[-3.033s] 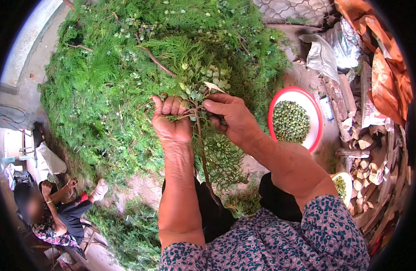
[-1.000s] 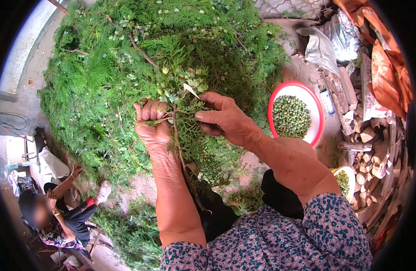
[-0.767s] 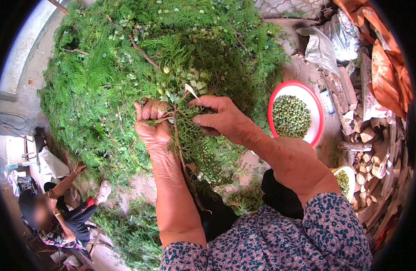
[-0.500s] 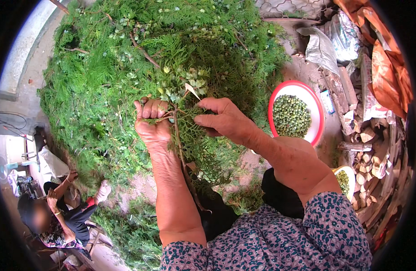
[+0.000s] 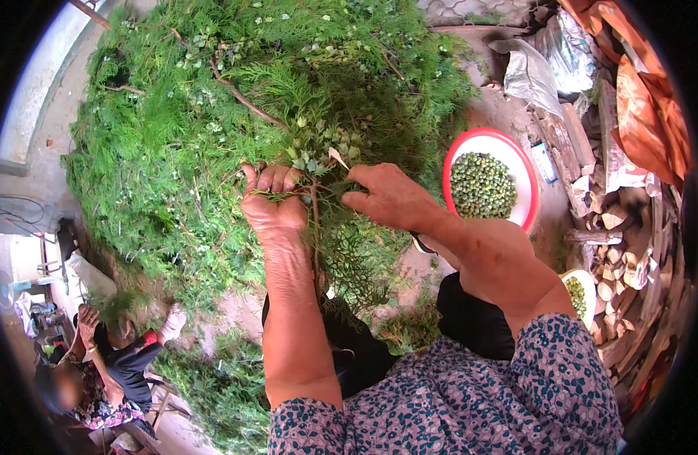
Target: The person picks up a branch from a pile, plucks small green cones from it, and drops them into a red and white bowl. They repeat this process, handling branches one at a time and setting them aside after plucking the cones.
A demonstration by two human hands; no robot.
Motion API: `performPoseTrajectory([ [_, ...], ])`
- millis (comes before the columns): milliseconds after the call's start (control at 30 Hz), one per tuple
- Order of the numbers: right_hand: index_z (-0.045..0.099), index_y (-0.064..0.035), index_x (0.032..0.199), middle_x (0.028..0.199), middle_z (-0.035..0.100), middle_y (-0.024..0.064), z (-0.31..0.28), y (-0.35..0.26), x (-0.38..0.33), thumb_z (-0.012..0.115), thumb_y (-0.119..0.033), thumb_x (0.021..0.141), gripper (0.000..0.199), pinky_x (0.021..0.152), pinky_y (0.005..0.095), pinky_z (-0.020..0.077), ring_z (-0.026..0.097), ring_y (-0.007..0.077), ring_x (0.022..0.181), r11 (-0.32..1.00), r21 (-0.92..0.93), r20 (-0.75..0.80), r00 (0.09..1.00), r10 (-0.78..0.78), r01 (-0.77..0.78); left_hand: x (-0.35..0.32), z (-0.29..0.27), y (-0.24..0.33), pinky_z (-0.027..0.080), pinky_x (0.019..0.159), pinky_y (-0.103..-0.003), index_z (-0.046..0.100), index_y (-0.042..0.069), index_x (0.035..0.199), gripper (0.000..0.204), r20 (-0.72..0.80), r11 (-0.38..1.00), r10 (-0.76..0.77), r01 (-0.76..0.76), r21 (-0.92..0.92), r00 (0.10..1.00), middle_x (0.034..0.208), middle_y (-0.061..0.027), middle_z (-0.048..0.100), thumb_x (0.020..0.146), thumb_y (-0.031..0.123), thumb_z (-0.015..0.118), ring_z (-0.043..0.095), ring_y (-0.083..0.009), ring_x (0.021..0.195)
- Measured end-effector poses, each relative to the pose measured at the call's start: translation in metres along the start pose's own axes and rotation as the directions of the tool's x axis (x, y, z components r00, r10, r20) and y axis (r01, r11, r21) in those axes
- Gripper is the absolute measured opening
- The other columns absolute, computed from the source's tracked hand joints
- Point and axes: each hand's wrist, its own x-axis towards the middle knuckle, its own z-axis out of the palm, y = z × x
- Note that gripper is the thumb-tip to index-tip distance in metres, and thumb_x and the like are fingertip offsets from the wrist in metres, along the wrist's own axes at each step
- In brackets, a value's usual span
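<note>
My left hand [image 5: 277, 203] is closed round an evergreen branch [image 5: 315, 231] with flat, scaly green sprays. Its brown stem runs down past my left wrist. Pale green cones [image 5: 319, 148] cluster at its upper end, just above my hands. My right hand [image 5: 391, 196] is at the branch's right side, thumb and forefinger pinched near a side twig; what lies between them is hidden. A pale, pointed sliver [image 5: 338, 158] sticks up by the right fingertips; I cannot tell whether it is a leaf or a tool.
A large heap of cut evergreen branches [image 5: 159, 152] spreads ahead and left. At right stand a red-rimmed white basin [image 5: 529, 201] of green cones and a smaller pale bowl [image 5: 588, 292]. Firewood [image 5: 614, 277] and sacks [image 5: 527, 72] line the right side. Another person [image 5: 99, 371] sits at lower left.
Both my hands and the branch have shifted slightly right in the picture, with the grip much the same. The other person's hands have drawn closer together.
</note>
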Motion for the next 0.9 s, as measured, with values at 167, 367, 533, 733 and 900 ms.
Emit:
performPoseTrajectory([
  [167, 0.055, 0.0008, 0.079, 0.054, 0.045, 0.0029, -0.039, -0.041, -0.011, 0.057, -0.026, 0.078, 0.027, 0.043, 0.0271, 0.0358, 0.044, 0.0116, 0.045, 0.68, 0.508, 0.417, 0.842, 0.341, -0.528, -0.011, -0.011, 0.005, 0.022, 0.05, -0.026, 0.044, 0.005, 0.078, 0.023, 0.114, 0.999, -0.045, 0.046, -0.007, 0.992, 0.053, 0.0044, 0.027, 0.09, 0.025, 0.044, 0.023, -0.0097, 0.05],
  [367, 0.057, -0.0033, 0.085, 0.056, 0.041, -0.004, -0.047, -0.068, -0.044, 0.056, -0.024, 0.082, 0.021, 0.039, 0.0201, 0.0263, 0.036, 0.0037, 0.043, 0.383, 0.632, 0.562, 0.739, 0.372, -0.674, -0.036, 0.013, -0.001, 0.023, 0.05, -0.026, 0.044, 0.003, 0.079, 0.024, 0.23, 0.997, -0.071, 0.073, 0.001, 0.971, 0.053, 0.0043, 0.027, 0.09, 0.025, 0.046, 0.022, -0.0101, 0.05],
  [533, 0.056, -0.0015, 0.09, 0.06, 0.044, -0.004, -0.054, -0.098, -0.063, 0.056, -0.01, 0.083, 0.011, 0.041, 0.0194, 0.0285, 0.039, 0.0032, 0.048, 0.221, 0.9, 0.278, 0.884, 0.376, -0.376, -0.07, 0.049, -0.004, 0.022, 0.047, -0.024, 0.046, 0.003, 0.078, 0.025, 0.362, 1.0, 0.004, -0.011, 0.016, 0.932, 0.051, 0.0047, 0.03, 0.09, 0.026, 0.046, 0.023, -0.009, 0.048],
  [733, 0.056, -0.002, 0.094, 0.061, 0.045, -0.0043, -0.068, -0.122, -0.097, 0.058, -0.008, 0.082, 0.014, 0.043, 0.0194, 0.031, 0.04, 0.0027, 0.05, 0.294, 0.906, 0.249, 0.946, 0.209, -0.304, -0.12, 0.055, 0.0, 0.03, 0.056, -0.027, 0.038, 0.003, 0.088, 0.008, 0.614, 0.992, -0.035, 0.103, -0.075, 0.789, 0.06, 0.003, 0.029, 0.091, 0.01, 0.039, 0.026, -0.0112, 0.055],
  [900, 0.057, -0.0009, 0.089, 0.058, 0.044, -0.0041, -0.065, -0.133, -0.125, 0.06, -0.012, 0.082, 0.013, 0.043, 0.0196, 0.0321, 0.041, 0.0037, 0.048, 0.527, 0.803, 0.21, 0.96, 0.188, -0.279, -0.153, 0.06, 0.0, 0.027, 0.053, -0.027, 0.041, 0.003, 0.085, 0.013, 0.594, 1.0, 0.009, -0.012, 0.001, 0.804, 0.056, 0.0039, 0.029, 0.091, 0.015, 0.04, 0.025, -0.0106, 0.053],
])
